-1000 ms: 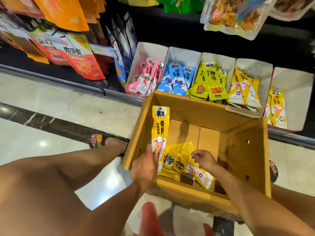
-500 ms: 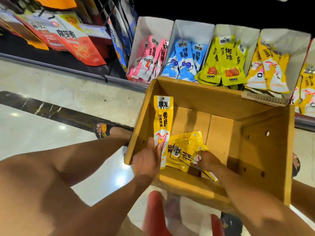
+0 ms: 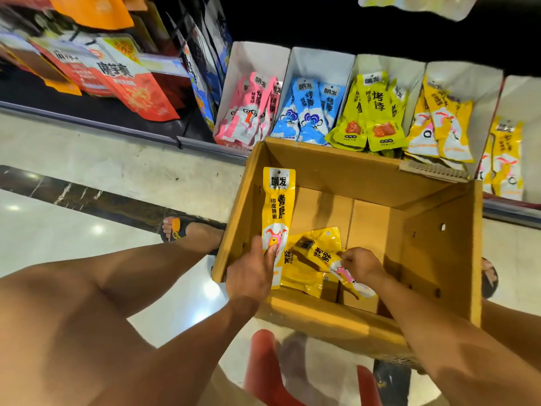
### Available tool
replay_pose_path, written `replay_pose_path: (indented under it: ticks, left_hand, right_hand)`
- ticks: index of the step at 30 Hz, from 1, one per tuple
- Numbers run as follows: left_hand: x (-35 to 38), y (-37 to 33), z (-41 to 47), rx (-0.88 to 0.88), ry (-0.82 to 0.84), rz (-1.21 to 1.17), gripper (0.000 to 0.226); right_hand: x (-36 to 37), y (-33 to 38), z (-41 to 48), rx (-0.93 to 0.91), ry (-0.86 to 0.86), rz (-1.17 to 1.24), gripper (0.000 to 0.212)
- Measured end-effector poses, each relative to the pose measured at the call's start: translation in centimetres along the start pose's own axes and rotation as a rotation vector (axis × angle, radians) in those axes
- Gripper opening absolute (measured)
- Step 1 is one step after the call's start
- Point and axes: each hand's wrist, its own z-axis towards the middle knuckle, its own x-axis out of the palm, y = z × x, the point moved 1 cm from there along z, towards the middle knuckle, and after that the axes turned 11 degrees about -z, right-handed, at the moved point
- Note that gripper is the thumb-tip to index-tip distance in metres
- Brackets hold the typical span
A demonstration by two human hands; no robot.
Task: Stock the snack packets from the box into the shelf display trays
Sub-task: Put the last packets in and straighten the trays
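While the left hand (image 3: 251, 276) gripped the lower end of a yellow packet (image 3: 278, 206), thumb pressed on its printed face and fingers behind it, the packet stood upright beside the left inner wall of the cardboard box (image 3: 439, 259). Its long axis ran from the near side of the box toward the shelf, with the header and hang hole at the far, upper end. The right hand (image 3: 361, 265) was lower in the box, fingers curled round a tilted packet (image 3: 320, 254) that lay on top of a small heap of yellow packets (image 3: 301, 279) on the box bottom. The long axis of this packet ran diagonally, dark header toward the upper left and printed end toward the lower right, under the wrist. The box was open at the top, and its far edge stood just in front of a row of white display trays (image 3: 319, 63) on the lowest shelf. From left to right the trays held pink packets (image 3: 251, 112), blue packets (image 3: 307, 112), green-yellow packets (image 3: 371, 112) and orange-yellow packets (image 3: 442, 124), all leaning with headers up. Larger red bags (image 3: 137, 92) lay on the shelf to the left. The floor (image 3: 87, 148) was pale polished stone crossed by a dark stripe (image 3: 87, 197). A sandalled foot (image 3: 187, 230) rested on it left of the box, and a red stool (image 3: 263, 361) showed at the bottom edge.
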Motion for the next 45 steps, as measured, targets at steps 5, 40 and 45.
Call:
replay_pose_path:
  ticks: [5, 40, 45]
  left_hand:
    - [-0.4, 0.2, 0.1, -0.033, 0.102, -0.095, 0.036]
    - [3.2, -34.0, 3.5, 0.091, 0.424, -1.136, 0.025]
    - [6.3, -36.6, 5.1, 0.117, 0.43, -1.102, 0.022]
  right_hand:
    - [-4.6, 0.6, -1.5, -0.015, -0.105, 0.114, 0.012]
    - [-29.7, -10.7, -16.5, -0.058, -0.229, 0.935, 0.01]
    - [-31.4, -15.3, -14.4, -0.021, -0.248, 1.117, 0.01]
